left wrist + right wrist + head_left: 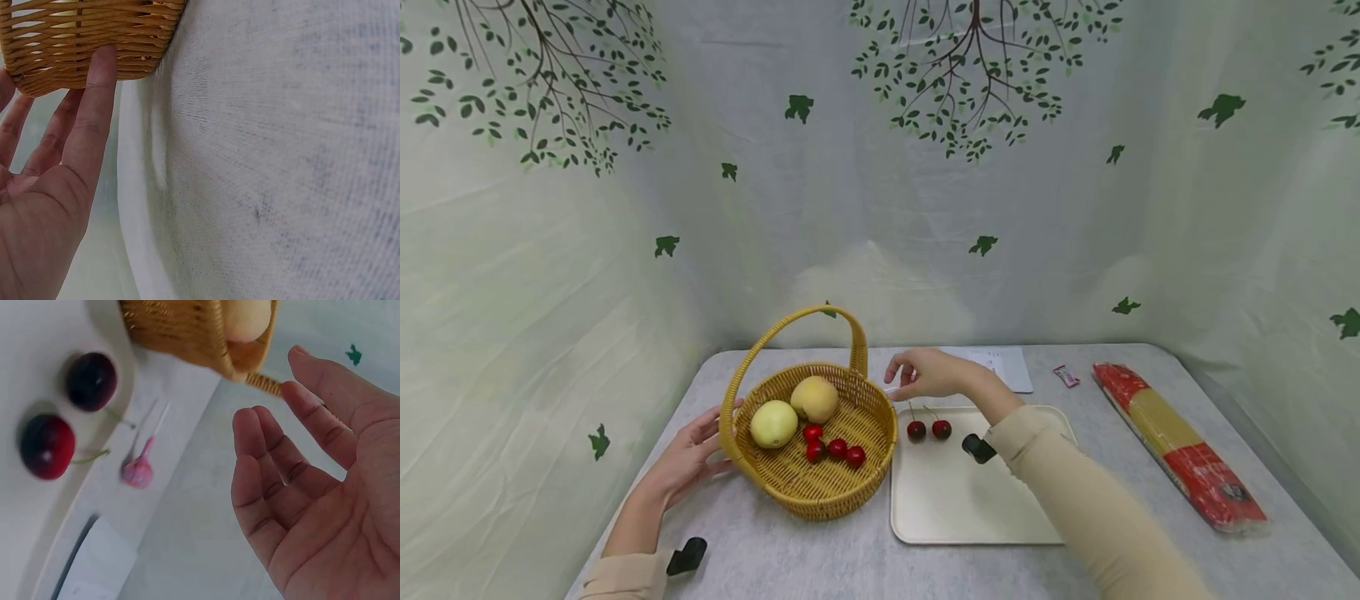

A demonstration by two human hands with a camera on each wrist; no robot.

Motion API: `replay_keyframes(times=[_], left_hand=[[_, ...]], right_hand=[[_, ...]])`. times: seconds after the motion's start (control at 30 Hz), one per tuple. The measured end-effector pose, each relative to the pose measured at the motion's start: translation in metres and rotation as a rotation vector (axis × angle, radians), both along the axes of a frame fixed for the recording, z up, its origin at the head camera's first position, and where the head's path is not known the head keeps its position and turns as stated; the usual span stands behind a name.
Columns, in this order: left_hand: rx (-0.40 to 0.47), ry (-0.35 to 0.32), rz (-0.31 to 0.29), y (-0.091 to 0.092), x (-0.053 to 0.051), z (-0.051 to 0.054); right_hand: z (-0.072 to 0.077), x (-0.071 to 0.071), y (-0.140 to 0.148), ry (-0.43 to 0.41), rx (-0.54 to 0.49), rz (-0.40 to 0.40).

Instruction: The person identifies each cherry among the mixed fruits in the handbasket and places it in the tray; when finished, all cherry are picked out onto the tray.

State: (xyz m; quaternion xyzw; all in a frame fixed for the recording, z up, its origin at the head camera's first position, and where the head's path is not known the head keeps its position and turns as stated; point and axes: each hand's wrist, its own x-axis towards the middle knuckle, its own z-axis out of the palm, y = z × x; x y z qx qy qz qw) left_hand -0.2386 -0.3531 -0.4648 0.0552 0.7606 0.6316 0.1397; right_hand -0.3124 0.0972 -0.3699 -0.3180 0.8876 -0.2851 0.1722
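Observation:
A yellow wicker basket (829, 505) with a tall handle holds a pale green fruit (773, 424), a yellowish fruit (816, 399) and several red cherries (837, 448). My left hand (683, 457) touches its left side; in the left wrist view a fingertip of that hand (56, 181) rests against the woven wall (94, 47). Just beyond the basket's right rim hovers my right hand (928, 373), its fingers loosely bent around nothing. Below it, two dark cherries with stems (916, 431) lie on a cream tray (977, 508). The right wrist view shows my empty right hand (325, 469).
A pink lollipop (137, 472) lies between tray and basket in the right wrist view. Behind the tray is a white paper (1015, 368). A small pink wrapped item (1066, 377) and a long red and yellow package (1180, 446) lie to the right. Leaf-printed curtains (880, 208) surround the table.

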Motion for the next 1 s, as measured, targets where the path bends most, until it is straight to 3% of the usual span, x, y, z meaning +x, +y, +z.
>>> replay_keyframes(times=[0.3, 0.5, 0.67, 1.0], left_hand=[[0.004, 0.001, 0.005, -0.004, 0.001, -0.002], [0.02, 0.013, -0.011, -0.004, 0.0, -0.001], [0.033, 0.008, -0.033, -0.004, -0.001, 0.0], [0.017, -0.019, 0.008, -0.001, 0.0, 0.002]], right_hand=[[0.005, 0.001, -0.045, -0.004, 0.053, 0.128], [0.001, 0.003, -0.07, -0.124, 0.119, 0.161], [-0.001, 0.008, -0.086, -0.238, 0.189, 0.134], [-0.006, 0.011, -0.107, -0.454, 0.266, 0.047]])
